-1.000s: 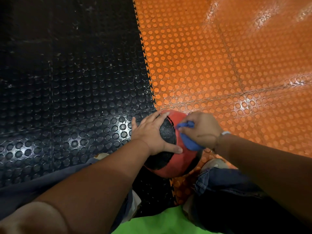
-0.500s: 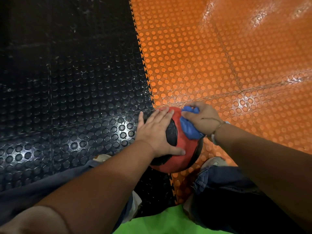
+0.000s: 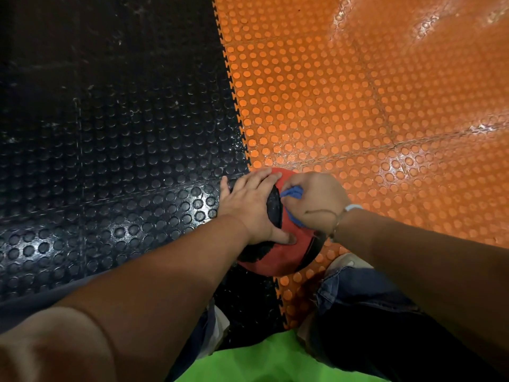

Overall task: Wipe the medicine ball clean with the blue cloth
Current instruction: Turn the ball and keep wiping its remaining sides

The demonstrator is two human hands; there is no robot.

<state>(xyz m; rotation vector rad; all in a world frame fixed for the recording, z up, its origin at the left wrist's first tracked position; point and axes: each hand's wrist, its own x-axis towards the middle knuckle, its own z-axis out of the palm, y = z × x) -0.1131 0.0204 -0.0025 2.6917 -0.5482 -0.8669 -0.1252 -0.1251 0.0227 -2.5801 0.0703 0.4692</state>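
A red and black medicine ball (image 3: 278,255) sits on the floor between my feet, right on the seam of the black and orange mats. My left hand (image 3: 252,206) lies flat over its left top side, fingers straight, thumb pressed on the red part. My right hand (image 3: 315,201) grips a bunched blue cloth (image 3: 292,193) and presses it against the ball's upper right side. Most of the cloth is hidden under that hand.
Black studded floor mat (image 3: 110,161) covers the left, orange studded mat (image 3: 371,106) the right, joined by a toothed seam. My jeans-clad legs and light shoes (image 3: 348,261) flank the ball. A bright green garment (image 3: 261,359) shows at the bottom edge.
My right hand has slid the blue cloth back over the top of the ball toward the left hand. The left hand stays on the ball.
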